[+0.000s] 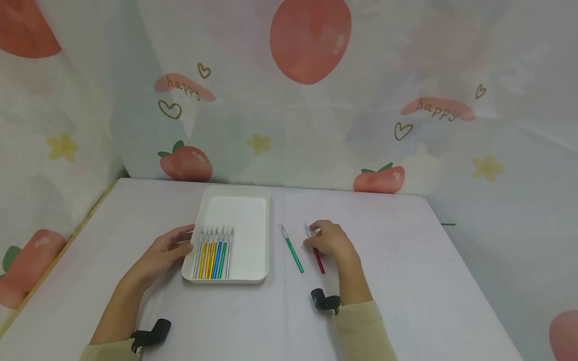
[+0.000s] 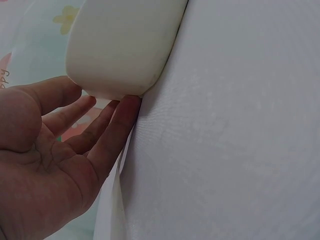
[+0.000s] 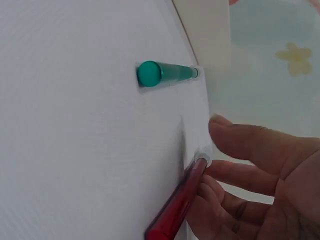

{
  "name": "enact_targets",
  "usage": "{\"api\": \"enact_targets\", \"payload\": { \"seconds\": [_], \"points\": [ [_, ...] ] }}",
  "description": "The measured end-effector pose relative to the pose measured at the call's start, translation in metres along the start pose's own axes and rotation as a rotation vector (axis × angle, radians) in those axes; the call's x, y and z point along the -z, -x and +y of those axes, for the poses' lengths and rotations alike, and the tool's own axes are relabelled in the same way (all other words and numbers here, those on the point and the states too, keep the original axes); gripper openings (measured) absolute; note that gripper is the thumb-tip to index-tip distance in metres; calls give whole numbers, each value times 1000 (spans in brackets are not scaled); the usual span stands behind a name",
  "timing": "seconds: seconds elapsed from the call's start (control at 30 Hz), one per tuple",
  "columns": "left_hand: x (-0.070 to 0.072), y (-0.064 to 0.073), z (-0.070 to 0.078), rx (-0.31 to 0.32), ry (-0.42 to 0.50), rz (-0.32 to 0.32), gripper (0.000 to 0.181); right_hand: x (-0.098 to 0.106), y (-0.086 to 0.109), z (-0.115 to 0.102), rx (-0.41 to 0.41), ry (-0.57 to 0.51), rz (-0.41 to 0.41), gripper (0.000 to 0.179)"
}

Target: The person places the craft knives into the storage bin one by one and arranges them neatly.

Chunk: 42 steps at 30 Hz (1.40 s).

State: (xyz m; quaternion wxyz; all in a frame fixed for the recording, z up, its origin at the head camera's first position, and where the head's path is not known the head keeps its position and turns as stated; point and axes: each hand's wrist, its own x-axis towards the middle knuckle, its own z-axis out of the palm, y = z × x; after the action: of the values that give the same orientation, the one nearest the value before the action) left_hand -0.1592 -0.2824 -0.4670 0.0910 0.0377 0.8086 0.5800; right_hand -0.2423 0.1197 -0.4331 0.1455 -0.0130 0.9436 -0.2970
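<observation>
A white rectangular tray [image 1: 248, 240] lies on the table, with a row of capped craft knives [image 1: 214, 255] in its left near part; their handles are silver, yellow, blue and green. My left hand [image 1: 164, 253] touches the tray's left side with fingers extended. To the right of the tray lies a green craft knife [image 1: 294, 254] with a clear cap. Beside it is a red craft knife [image 1: 319, 261], under my right hand [image 1: 331, 239]. In the right wrist view the thumb [image 3: 245, 137] stands apart from the red handle, while the other fingers are close against it.
The white-covered table [image 1: 406, 281] extends to both sides and in front of the tray. A fruit-printed curtain [image 1: 289, 125] hangs behind it. Black wrist cameras [image 1: 153, 333] sit at both sleeves.
</observation>
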Motion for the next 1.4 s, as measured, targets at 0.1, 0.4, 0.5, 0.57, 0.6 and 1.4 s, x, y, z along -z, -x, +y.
{"api": "enact_targets", "payload": {
  "seconds": [0.1, 0.4, 0.5, 0.57, 0.6, 1.4],
  "points": [
    [0, 0, -1, -3, 2, -4, 62, -2, 0, 0, -20, 1, -14, 57],
    [1, 0, -1, 1, -10, 1, 62, -2, -2, -6, 67, -127, -49, 53],
    [2, 0, -2, -1, -7, 1, 62, -2, 0, -15, 126, -261, -105, 54],
    [2, 0, -2, -5, -3, 0, 61, -2, 3, -22, 153, -327, -136, 55],
    [2, 0, -3, -6, -2, 1, 61, -3, 5, -25, 168, -347, -148, 56],
    [1, -3, -4, -2, 19, -2, 59, -46, 10, -103, 319, -103, -209, 52]
  ]
}}
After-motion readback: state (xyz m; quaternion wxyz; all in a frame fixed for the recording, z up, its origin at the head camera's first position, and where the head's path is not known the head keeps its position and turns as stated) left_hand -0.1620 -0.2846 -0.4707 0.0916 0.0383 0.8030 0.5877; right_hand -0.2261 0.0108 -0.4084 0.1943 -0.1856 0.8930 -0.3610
